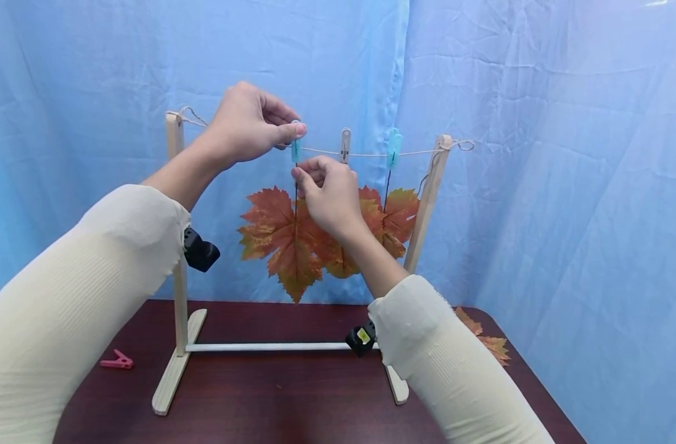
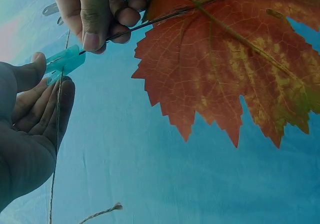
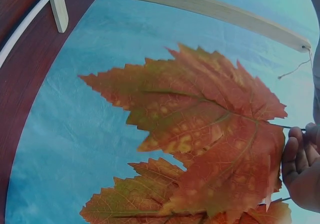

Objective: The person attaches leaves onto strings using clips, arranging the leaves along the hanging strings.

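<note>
At the string [image 1: 321, 152], pinching teal clothespin [image 1: 296, 152] with left hand [image 1: 251, 125]; just below the string, gripping dark stem [image 2: 155, 21] of red-orange leaf [image 1: 282, 240] with right hand [image 1: 333, 196].

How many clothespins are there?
4. Along the string: a teal clip at left, a clear clip between, another teal clip at right. A pink clip lies on the table. Some may be hidden.

Looking like a curtained-off recording corner: showing wrinkled blue drapes [image 1: 565, 185] hanging behind a dark reddish-brown bench [image 1: 293, 401] and running along its right side, and displaying black wrist cameras [image 1: 201, 250] at both cream sleeves [image 1: 110, 253].
</note>
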### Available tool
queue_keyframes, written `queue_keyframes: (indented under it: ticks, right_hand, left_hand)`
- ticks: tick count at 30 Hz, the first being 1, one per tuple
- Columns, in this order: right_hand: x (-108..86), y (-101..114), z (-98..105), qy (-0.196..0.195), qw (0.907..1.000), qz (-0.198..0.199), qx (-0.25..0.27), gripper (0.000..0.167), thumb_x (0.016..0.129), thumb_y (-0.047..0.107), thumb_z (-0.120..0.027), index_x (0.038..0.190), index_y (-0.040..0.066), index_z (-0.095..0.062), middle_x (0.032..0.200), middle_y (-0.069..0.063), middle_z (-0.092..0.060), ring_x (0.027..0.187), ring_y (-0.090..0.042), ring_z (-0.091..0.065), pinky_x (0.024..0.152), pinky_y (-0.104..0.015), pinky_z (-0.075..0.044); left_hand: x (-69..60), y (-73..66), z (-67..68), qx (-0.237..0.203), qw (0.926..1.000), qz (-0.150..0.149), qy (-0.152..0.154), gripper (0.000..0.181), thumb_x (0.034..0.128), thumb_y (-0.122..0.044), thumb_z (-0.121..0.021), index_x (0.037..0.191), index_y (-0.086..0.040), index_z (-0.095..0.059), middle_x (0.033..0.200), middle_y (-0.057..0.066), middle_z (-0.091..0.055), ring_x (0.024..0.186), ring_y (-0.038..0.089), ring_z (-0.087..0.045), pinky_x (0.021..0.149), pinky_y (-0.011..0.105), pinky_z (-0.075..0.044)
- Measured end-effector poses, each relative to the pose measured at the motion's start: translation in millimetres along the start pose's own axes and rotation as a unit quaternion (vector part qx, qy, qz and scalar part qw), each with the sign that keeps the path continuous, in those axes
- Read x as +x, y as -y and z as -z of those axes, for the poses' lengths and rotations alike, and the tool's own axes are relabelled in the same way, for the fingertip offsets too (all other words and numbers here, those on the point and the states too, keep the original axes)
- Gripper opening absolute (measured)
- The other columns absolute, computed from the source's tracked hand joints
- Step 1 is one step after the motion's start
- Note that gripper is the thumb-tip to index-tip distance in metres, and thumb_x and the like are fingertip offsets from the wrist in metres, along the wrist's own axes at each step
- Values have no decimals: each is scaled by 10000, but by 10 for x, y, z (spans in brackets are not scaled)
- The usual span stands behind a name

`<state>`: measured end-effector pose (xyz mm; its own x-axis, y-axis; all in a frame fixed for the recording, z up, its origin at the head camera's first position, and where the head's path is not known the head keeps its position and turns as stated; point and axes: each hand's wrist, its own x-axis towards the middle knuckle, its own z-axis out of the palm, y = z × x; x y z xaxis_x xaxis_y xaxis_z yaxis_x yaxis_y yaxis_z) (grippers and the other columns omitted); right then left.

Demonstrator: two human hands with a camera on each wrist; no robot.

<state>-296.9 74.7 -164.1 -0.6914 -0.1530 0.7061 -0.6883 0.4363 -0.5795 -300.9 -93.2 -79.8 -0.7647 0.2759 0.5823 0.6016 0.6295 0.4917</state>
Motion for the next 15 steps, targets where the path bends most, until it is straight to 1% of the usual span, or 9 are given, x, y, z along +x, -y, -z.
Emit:
queue_keyframes:
  ticks: [8,11,15]
  right_hand:
    - [-3,-1,-8,40,9999,-128,107,196,1014,179,-665,1072,3,-727,893,-108,-740,753,-181,-696,697,-269,-583]
    - [-2,-3,-9,60,9998,-167,129,193,1018,178,-662,1075,5,-727,899,-112,-741,764,-193,-701,703,-271,-584]
    - [-12,-8,-1,103,9998,-142,71,197,1020,190,-661,1071,12,-730,876,-93,-738,758,-180,-692,687,-279,-577]
  left_hand:
    - [0,-23,16,31,9996,139,244,407,985,-387,-693,1222,-60,-745,1082,122,-760,965,211,-731,923,405,-547]
    - [0,-30,14,-36,9994,154,303,432,983,-383,-698,1258,-50,-726,1122,142,-750,994,232,-728,940,426,-543]
    - [4,-28,14,12,9994,132,323,456,988,-384,-691,1296,-48,-704,1143,143,-744,1015,239,-719,915,405,-543]
